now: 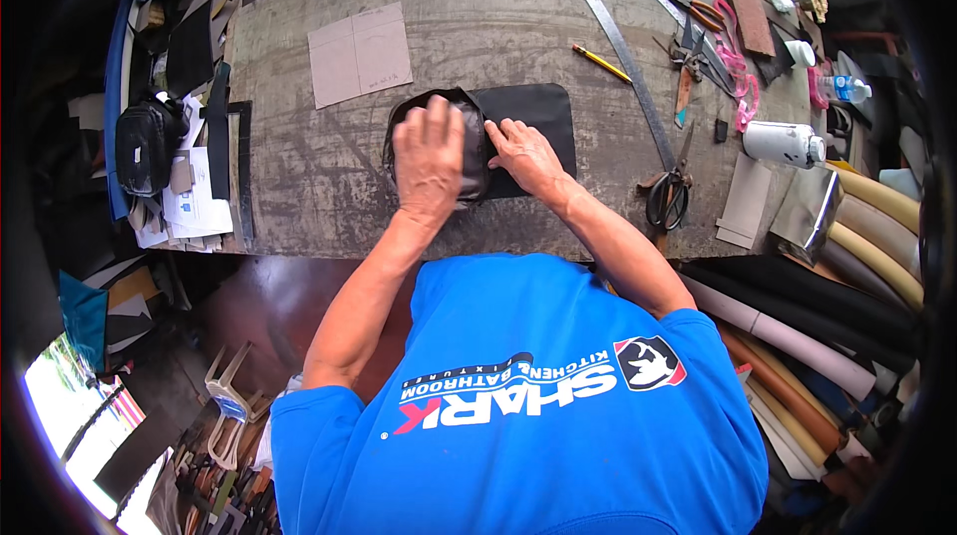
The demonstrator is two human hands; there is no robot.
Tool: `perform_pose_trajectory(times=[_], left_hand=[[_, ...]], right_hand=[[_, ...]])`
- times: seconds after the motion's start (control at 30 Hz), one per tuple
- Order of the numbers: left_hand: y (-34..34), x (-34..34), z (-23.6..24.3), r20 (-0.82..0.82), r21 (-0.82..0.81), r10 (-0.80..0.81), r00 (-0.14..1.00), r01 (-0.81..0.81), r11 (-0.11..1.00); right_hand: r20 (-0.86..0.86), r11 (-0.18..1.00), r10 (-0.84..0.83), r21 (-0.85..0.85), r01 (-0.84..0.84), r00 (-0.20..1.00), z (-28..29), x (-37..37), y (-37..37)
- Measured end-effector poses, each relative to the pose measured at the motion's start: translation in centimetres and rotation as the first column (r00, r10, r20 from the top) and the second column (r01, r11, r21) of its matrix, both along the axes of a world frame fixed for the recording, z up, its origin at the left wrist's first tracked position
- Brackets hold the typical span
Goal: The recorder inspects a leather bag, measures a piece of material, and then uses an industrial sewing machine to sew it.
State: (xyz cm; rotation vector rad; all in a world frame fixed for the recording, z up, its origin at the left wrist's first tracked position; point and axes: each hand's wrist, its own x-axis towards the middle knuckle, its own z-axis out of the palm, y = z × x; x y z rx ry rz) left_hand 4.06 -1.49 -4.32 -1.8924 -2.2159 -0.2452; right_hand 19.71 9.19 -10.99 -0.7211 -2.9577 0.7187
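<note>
My left hand (429,158) lies over a glossy, crinkled black piece (472,156) with a rounded rim, its fingers stretched out on it. My right hand (525,158) rests with slightly bent, parted fingers on a flat black panel (541,112) with rounded corners, close to where it meets the glossy piece. Above them lies a pale card pattern (359,51). A yellow pencil (601,63) and a long steel ruler (623,46) are to the right, with black-handled scissors (669,198) nearer the table's front edge.
The worn worktable (279,176) holds a black bag (147,146) and papers at left, pliers (698,11), a white can (783,144) and a plastic bottle (847,88) at right. Rolls of material (788,336) lie lower right. A plastic chair (231,400) stands lower left.
</note>
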Motion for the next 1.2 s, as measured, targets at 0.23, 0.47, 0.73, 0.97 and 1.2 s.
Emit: perform_pose_trajectory(times=[0.23, 0.47, 0.73, 0.97, 1.2], left_hand=[[-0.2, 1.7, -6.6, 0.28, -0.132, -0.179, 0.943, 0.222, 0.966], [-0.5, -0.6, -7.9, 0.291, -0.079, -0.271, 0.917, 0.305, 0.949], [0.6, -4.0, -7.5, 0.304, -0.186, -0.442, 0.844, 0.507, 0.841], [1.4, -5.4, -6.8, 0.295, -0.277, -0.588, 0.753, 0.656, 0.702], [2.0, -4.5, -6.5, 0.329, -0.347, -0.546, 0.771, 0.636, 0.689]], right_hand=[[-0.063, 0.997, -0.063, 0.031, 0.065, 0.996, -0.5, 0.6, 0.2], [-0.051, 0.993, -0.116, -0.026, 0.115, 0.992, -0.3, 0.7, 0.3], [-0.104, 0.985, -0.16, -0.074, 0.153, 0.982, -0.5, 0.8, 0.2], [-0.158, 0.976, -0.195, -0.129, 0.175, 0.968, -0.8, 0.8, 0.2], [-0.128, 0.965, -0.239, -0.138, 0.222, 0.962, -0.5, 0.8, 0.0]])
